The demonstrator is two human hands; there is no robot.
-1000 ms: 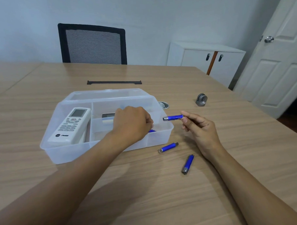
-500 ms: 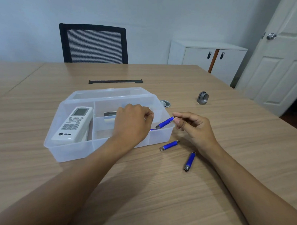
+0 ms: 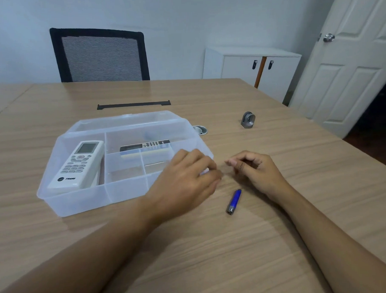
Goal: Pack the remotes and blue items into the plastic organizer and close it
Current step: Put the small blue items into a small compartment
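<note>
Right hand (image 3: 258,172) no longer holds the blue item it had half a second ago; fingers loosely curled, tips nearly pinched, nothing visible in them. Left hand (image 3: 189,179) has shifted off the organizer's right end to its front-right corner, palm down, fingers curled; can't tell if it grips anything. One blue item (image 3: 234,201) lies on the table (image 3: 214,245), between the wrists. Clear plastic organizer (image 3: 83,199) sits open, white remote (image 3: 79,165) in the left compartment, second remote (image 3: 144,148) in the rear one.
</note>
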